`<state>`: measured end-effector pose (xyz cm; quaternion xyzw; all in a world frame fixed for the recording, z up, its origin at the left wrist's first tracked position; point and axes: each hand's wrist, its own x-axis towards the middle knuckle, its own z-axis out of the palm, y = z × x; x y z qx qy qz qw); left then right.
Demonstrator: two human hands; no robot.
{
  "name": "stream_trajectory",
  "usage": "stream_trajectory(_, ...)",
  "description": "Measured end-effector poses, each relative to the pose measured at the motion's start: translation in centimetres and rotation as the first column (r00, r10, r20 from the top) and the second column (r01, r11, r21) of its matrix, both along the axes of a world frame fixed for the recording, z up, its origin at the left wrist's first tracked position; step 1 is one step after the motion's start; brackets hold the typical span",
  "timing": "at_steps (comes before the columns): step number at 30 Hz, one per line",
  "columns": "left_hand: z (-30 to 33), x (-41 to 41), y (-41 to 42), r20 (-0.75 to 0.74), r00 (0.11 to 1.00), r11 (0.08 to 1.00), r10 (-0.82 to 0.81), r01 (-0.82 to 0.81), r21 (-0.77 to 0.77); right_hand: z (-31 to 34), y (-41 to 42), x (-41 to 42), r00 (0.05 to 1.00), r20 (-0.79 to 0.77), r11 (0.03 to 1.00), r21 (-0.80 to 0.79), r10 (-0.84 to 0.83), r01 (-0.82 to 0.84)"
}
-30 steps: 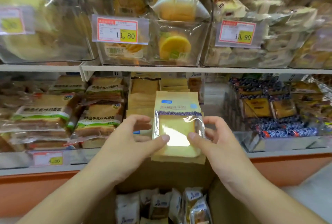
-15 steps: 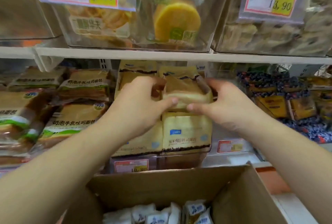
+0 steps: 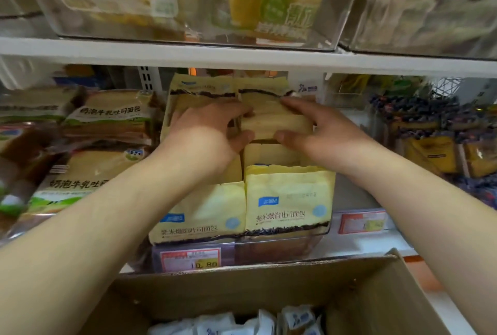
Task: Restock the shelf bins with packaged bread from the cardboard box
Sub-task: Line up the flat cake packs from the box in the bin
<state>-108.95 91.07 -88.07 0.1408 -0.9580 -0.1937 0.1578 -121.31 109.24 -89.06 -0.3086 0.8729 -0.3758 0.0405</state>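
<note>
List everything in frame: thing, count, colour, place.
held bread pack: one, pale yellow, middle bin, right column
yellow bread packs: several, pale yellow, same bin, front and back
middle bin: one, clear, lower shelf
toast packs: several, green and tan, left
dark blue packs: many, right
price tag: one, red and yellow, bin front
upper bins: clear, top shelf
cardboard box: one, brown, bottom
white packs: several, in box
left hand: grips held pack
right hand: grips held pack
</note>
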Motion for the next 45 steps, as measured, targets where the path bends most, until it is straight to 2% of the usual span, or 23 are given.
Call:
stream_trajectory(4, 0.1, 0.0, -0.1, 0.086, 0.996, 0.99, 0.001, 0.011, -0.142, 0.6, -0.3, 0.2, 0.998, 0.057, 0.992, 0.115, 0.039, -0.045)
stream_trajectory(6, 0.1, 0.0, -0.3, 0.131, 0.991, 0.993, -0.023, 0.038, -0.114, 0.8, -0.4, 0.3, 0.995, 0.088, 0.985, 0.159, 0.05, -0.063)
stream_trajectory(10, 1.5, 1.2, 0.0, 0.069, 0.995, 0.996, -0.076, 0.072, 0.049, 1.6, 0.6, 1.2, 0.994, 0.105, 0.995, 0.087, 0.037, -0.046)
stream_trajectory(18, 3.4, 7.4, 1.9, -0.022, 0.99, 0.99, -0.138, 0.137, -0.015, 4.2, 5.5, 8.2, 0.997, -0.033, 0.998, 0.013, 0.066, -0.066)
stream_trajectory(21, 3.0, 11.7, 3.6, -0.103, 0.977, 0.981, -0.187, 0.19, 0.024, 3.5, 7.4, 12.2, 0.993, -0.076, 0.996, -0.015, 0.087, -0.088)
stream_trajectory(23, 2.1, 14.8, 4.5, -0.095, 0.973, 0.975, -0.211, 0.216, 0.047, 2.6, 8.5, 14.9, 0.991, -0.084, 0.992, -0.065, 0.107, -0.112)
stream_trajectory(26, 0.0, 19.1, 5.0, -0.003, 0.969, 0.967, -0.246, 0.245, 0.073, 0.0, 9.3, 17.9, 0.99, -0.032, 0.99, -0.026, 0.137, -0.138)
stream_trajectory(29, -2.5, 22.3, 4.5, 0.132, 0.961, 0.968, -0.245, 0.235, 0.083, -3.8, 9.4, 20.0, 0.974, 0.119, 0.979, 0.043, 0.191, -0.197)
stream_trajectory(32, -4.2, 24.4, 3.6, 0.289, 0.926, 0.971, -0.241, 0.228, 0.078, -7.7, 8.7, 21.2, 0.945, 0.208, 0.922, 0.243, 0.253, -0.3)
stream_trajectory(35, -5.1, 25.0, 2.4, 0.418, 0.876, 0.968, -0.241, 0.25, 0.034, -11.2, 6.9, 22.0, 0.91, 0.297, 0.818, 0.418, 0.288, -0.395)
stream_trajectory(40, -5.9, 24.2, 1.7, 0.579, 0.778, 0.956, -0.244, 0.294, 0.008, -18.3, 4.8, 22.3, 0.837, 0.52, 0.69, 0.543, 0.17, -0.478)
stream_trajectory(45, -7.2, 22.8, 1.8, 0.685, 0.669, 0.922, -0.289, 0.388, 0.01, -25.7, 5.4, 21.7, 0.79, 0.611, 0.642, 0.585, 0.053, -0.495)
